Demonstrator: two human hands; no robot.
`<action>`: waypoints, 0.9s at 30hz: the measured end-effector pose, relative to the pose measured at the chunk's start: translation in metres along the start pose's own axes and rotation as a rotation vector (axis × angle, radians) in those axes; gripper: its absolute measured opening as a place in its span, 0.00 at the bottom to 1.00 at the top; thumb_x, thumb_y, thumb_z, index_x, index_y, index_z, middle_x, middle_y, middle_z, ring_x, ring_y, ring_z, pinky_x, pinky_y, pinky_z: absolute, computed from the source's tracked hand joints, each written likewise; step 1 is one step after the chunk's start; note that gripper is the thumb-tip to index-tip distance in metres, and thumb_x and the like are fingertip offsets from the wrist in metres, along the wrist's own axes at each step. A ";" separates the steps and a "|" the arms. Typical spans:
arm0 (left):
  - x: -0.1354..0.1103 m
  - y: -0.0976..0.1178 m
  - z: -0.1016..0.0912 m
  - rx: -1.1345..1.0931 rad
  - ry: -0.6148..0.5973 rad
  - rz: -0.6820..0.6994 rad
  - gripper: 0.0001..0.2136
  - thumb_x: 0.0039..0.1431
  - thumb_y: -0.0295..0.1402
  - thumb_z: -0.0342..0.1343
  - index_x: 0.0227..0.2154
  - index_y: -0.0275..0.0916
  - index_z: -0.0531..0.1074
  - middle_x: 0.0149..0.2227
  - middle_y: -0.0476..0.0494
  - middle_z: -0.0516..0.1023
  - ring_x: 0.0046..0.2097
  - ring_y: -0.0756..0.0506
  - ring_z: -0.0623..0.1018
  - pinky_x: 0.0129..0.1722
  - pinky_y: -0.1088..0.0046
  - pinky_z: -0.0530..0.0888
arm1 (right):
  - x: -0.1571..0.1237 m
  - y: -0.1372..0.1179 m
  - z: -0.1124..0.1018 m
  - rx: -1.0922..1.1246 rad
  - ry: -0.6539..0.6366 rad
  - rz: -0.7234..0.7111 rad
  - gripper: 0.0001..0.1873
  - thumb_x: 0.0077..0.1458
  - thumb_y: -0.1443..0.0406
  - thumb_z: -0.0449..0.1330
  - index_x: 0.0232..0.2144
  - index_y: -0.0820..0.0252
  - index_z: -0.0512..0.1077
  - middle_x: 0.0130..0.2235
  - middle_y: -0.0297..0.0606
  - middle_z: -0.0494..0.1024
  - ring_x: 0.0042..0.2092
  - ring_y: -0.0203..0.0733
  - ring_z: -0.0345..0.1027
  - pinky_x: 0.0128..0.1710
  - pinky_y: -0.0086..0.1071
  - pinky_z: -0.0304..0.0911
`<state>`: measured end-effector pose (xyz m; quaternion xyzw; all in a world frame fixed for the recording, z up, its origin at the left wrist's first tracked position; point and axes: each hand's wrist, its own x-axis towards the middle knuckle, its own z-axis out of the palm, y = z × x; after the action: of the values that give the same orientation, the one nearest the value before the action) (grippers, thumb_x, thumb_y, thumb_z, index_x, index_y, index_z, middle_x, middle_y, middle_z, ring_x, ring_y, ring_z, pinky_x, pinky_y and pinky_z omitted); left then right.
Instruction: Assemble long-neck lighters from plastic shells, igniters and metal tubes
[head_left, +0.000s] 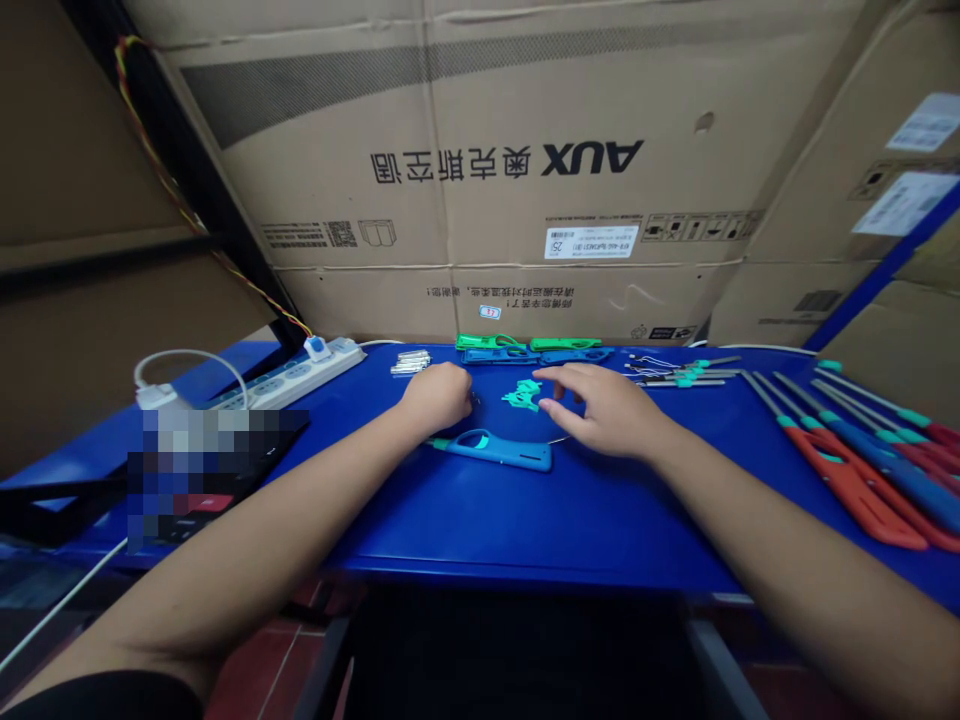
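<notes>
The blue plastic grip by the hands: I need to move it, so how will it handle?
The blue plastic grip is probably light and stiff, looking like a moulded shell. Lying flat on the blue table, it seems unlikely to roll, though it may slide when pushed.

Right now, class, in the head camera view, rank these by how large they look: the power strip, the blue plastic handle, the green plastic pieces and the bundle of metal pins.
1. Power strip
2. Blue plastic handle
3. Green plastic pieces and bundle of metal pins: these look alike, so I won't rank them.
</notes>
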<state>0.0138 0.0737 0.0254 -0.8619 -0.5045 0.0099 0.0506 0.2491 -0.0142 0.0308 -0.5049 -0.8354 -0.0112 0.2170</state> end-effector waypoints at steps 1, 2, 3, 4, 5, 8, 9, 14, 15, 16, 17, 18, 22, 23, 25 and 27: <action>0.001 -0.001 0.001 -0.008 -0.001 0.001 0.13 0.52 0.32 0.54 0.35 0.32 0.81 0.37 0.29 0.81 0.40 0.34 0.80 0.37 0.65 0.73 | 0.000 0.000 0.001 0.009 0.002 -0.004 0.22 0.62 0.58 0.55 0.56 0.59 0.70 0.44 0.42 0.79 0.43 0.46 0.72 0.42 0.40 0.66; 0.002 -0.003 0.002 -0.021 -0.004 0.004 0.13 0.51 0.32 0.55 0.35 0.33 0.81 0.36 0.30 0.81 0.39 0.35 0.80 0.36 0.66 0.73 | 0.000 -0.001 0.002 0.015 -0.003 -0.015 0.22 0.62 0.59 0.56 0.56 0.59 0.70 0.43 0.41 0.79 0.43 0.46 0.72 0.42 0.40 0.66; 0.003 -0.005 0.002 -0.040 -0.008 0.009 0.12 0.51 0.33 0.55 0.34 0.34 0.81 0.35 0.32 0.82 0.39 0.36 0.80 0.36 0.67 0.72 | 0.000 -0.003 0.004 0.019 -0.012 -0.027 0.22 0.61 0.59 0.56 0.56 0.59 0.70 0.43 0.41 0.80 0.43 0.46 0.72 0.42 0.40 0.66; 0.003 -0.008 0.002 -0.065 -0.015 0.018 0.12 0.50 0.33 0.56 0.34 0.35 0.81 0.34 0.34 0.82 0.38 0.38 0.80 0.36 0.69 0.72 | 0.000 -0.004 0.006 0.024 -0.024 -0.036 0.22 0.61 0.59 0.57 0.56 0.59 0.70 0.42 0.41 0.80 0.43 0.46 0.72 0.43 0.40 0.66; 0.004 -0.011 0.001 -0.094 -0.023 0.031 0.11 0.51 0.33 0.56 0.34 0.37 0.81 0.34 0.37 0.82 0.37 0.40 0.80 0.35 0.70 0.71 | 0.000 -0.005 0.007 0.030 -0.035 -0.042 0.22 0.61 0.59 0.57 0.56 0.59 0.70 0.42 0.41 0.80 0.43 0.46 0.72 0.43 0.40 0.66; 0.004 -0.024 -0.003 -0.181 -0.042 0.073 0.11 0.53 0.33 0.55 0.35 0.39 0.81 0.34 0.43 0.83 0.35 0.45 0.79 0.35 0.73 0.70 | 0.000 -0.007 0.010 0.054 -0.054 -0.044 0.21 0.62 0.60 0.56 0.55 0.59 0.71 0.42 0.40 0.80 0.44 0.46 0.73 0.43 0.39 0.66; 0.003 -0.028 -0.005 -0.201 -0.044 0.087 0.11 0.54 0.33 0.54 0.35 0.39 0.81 0.34 0.44 0.83 0.35 0.46 0.79 0.36 0.74 0.70 | 0.000 -0.007 0.011 0.058 -0.059 -0.042 0.20 0.62 0.60 0.56 0.55 0.59 0.71 0.42 0.40 0.80 0.43 0.45 0.73 0.43 0.39 0.66; 0.001 -0.034 -0.005 -0.270 -0.085 0.132 0.11 0.55 0.38 0.57 0.38 0.41 0.79 0.38 0.46 0.83 0.37 0.46 0.78 0.36 0.75 0.69 | 0.000 -0.006 0.012 0.081 -0.082 -0.036 0.19 0.62 0.59 0.56 0.54 0.57 0.72 0.42 0.39 0.80 0.42 0.44 0.72 0.43 0.39 0.66; 0.001 -0.034 -0.004 -0.280 -0.108 0.141 0.11 0.55 0.38 0.58 0.38 0.41 0.79 0.38 0.47 0.82 0.37 0.47 0.78 0.35 0.75 0.68 | 0.000 -0.005 0.012 0.086 -0.084 -0.037 0.19 0.62 0.59 0.56 0.54 0.57 0.72 0.42 0.39 0.80 0.42 0.44 0.72 0.43 0.39 0.66; 0.001 -0.033 -0.003 -0.286 -0.130 0.149 0.10 0.54 0.37 0.58 0.37 0.42 0.79 0.37 0.48 0.82 0.37 0.47 0.78 0.35 0.76 0.68 | 0.000 -0.005 0.012 0.090 -0.084 -0.038 0.19 0.62 0.59 0.56 0.53 0.57 0.72 0.42 0.40 0.80 0.42 0.44 0.72 0.43 0.39 0.66; 0.001 -0.034 -0.003 -0.289 -0.150 0.155 0.09 0.54 0.36 0.58 0.36 0.42 0.79 0.37 0.48 0.82 0.36 0.48 0.78 0.35 0.77 0.68 | 0.000 -0.004 0.012 0.093 -0.086 -0.039 0.19 0.62 0.59 0.56 0.53 0.58 0.72 0.42 0.40 0.80 0.42 0.44 0.72 0.43 0.39 0.66; 0.002 -0.034 -0.003 -0.287 -0.163 0.154 0.09 0.54 0.35 0.58 0.36 0.42 0.79 0.37 0.48 0.82 0.36 0.48 0.78 0.34 0.77 0.67 | 0.000 -0.004 0.012 0.095 -0.087 -0.040 0.19 0.62 0.59 0.56 0.53 0.58 0.72 0.42 0.39 0.80 0.42 0.44 0.72 0.43 0.39 0.66; 0.002 -0.043 -0.009 -0.242 -0.171 0.073 0.11 0.56 0.38 0.56 0.37 0.40 0.79 0.38 0.43 0.82 0.37 0.46 0.77 0.34 0.75 0.66 | 0.000 -0.003 0.012 0.095 -0.100 -0.042 0.19 0.62 0.59 0.56 0.54 0.57 0.72 0.41 0.39 0.79 0.42 0.44 0.72 0.42 0.38 0.66; 0.002 -0.045 -0.011 -0.234 -0.182 0.054 0.11 0.56 0.39 0.56 0.36 0.40 0.79 0.39 0.43 0.82 0.37 0.46 0.77 0.34 0.75 0.66 | 0.000 -0.003 0.012 0.093 -0.106 -0.042 0.19 0.62 0.59 0.56 0.53 0.57 0.72 0.41 0.40 0.79 0.42 0.44 0.72 0.42 0.39 0.66; 0.002 -0.048 -0.012 -0.230 -0.223 0.035 0.12 0.54 0.41 0.57 0.36 0.40 0.79 0.38 0.43 0.82 0.37 0.46 0.77 0.33 0.75 0.66 | 0.000 -0.003 0.012 0.091 -0.122 -0.037 0.19 0.62 0.59 0.56 0.53 0.57 0.72 0.41 0.40 0.80 0.42 0.45 0.72 0.42 0.39 0.66; 0.003 -0.049 -0.011 -0.237 -0.266 0.030 0.12 0.51 0.41 0.59 0.35 0.41 0.80 0.36 0.46 0.82 0.36 0.47 0.77 0.32 0.76 0.66 | 0.000 -0.004 0.012 0.092 -0.136 -0.032 0.19 0.62 0.59 0.57 0.53 0.57 0.73 0.41 0.40 0.80 0.42 0.45 0.72 0.41 0.38 0.66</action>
<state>-0.0271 0.0990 0.0416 -0.8603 -0.4916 0.0650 -0.1186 0.2417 -0.0131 0.0204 -0.4806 -0.8558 0.0579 0.1823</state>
